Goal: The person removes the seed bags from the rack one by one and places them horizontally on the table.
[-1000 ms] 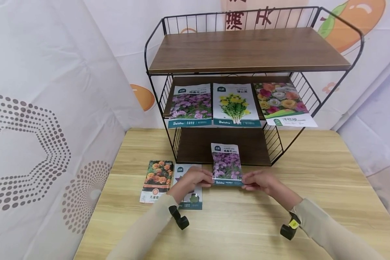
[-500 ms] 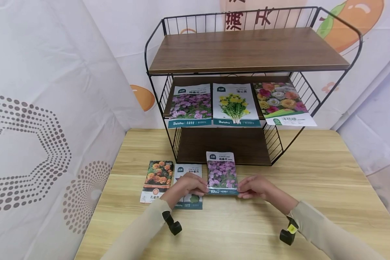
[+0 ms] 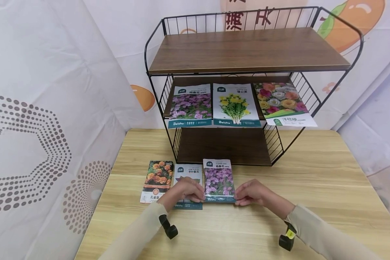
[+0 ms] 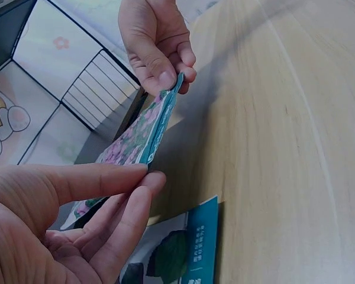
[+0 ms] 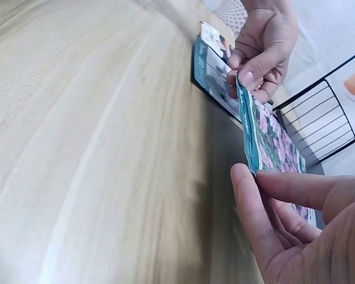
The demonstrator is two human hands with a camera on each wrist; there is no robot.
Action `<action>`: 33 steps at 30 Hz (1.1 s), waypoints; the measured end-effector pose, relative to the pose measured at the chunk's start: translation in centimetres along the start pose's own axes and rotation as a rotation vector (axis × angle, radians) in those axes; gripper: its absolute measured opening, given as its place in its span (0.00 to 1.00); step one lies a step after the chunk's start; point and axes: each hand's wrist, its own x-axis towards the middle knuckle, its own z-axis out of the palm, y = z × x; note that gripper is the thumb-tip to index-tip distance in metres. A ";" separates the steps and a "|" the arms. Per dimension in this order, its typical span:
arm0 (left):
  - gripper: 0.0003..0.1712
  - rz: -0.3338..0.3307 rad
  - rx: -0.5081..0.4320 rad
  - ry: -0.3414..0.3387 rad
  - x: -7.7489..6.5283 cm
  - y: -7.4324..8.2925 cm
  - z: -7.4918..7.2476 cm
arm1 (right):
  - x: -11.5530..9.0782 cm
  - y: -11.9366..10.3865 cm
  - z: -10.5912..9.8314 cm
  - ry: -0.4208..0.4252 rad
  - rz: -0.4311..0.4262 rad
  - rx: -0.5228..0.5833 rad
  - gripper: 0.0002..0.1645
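A small seed packet with purple flowers point(image 3: 219, 180) is held between both hands, just in front of the rack's bottom shelf. My left hand point(image 3: 187, 189) pinches its lower left corner between thumb and fingers. At the lower right corner, my right hand point(image 3: 251, 193) does the same. Both wrist views show the packet's teal bottom edge raised off the wood. Under my left hand lies a second packet with a teal band point(image 4: 192, 242), partly covered by that hand. Left of it is a packet with orange flowers point(image 3: 157, 177), flat on the table.
A black wire rack with brown shelves point(image 3: 247, 50) stands at the back. Its middle shelf bears a large purple-flower packet point(image 3: 191, 106), a yellow-flower packet point(image 3: 236, 104) and a mixed-colour flower packet point(image 3: 282, 103), all overhanging the front edge. The bottom shelf point(image 3: 247, 146) is low, near the table point(image 3: 312, 187).
Both hands have drawn the small purple-flower packet toward me and slightly left, away from the bottom shelf, bringing it beside the teal-banded packet. The packets on the rack have not moved.
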 end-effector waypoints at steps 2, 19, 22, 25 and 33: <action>0.11 -0.005 0.018 -0.020 -0.1 -0.2 0.0 | 0.0 0.2 0.2 0.004 0.004 -0.011 0.14; 0.11 0.004 0.077 -0.076 -0.4 -1.8 0.1 | -0.2 1.6 1.0 -0.003 0.019 -0.034 0.14; 0.11 0.001 0.067 -0.074 -0.3 -1.9 0.1 | -0.2 1.9 1.0 -0.001 0.022 -0.037 0.14; 0.11 -0.002 0.055 -0.074 -0.1 -2.1 0.1 | -0.1 2.0 1.0 0.004 0.025 -0.037 0.13; 0.11 0.009 0.052 -0.046 0.2 -2.3 0.1 | 0.1 1.7 1.0 0.011 0.044 -0.024 0.13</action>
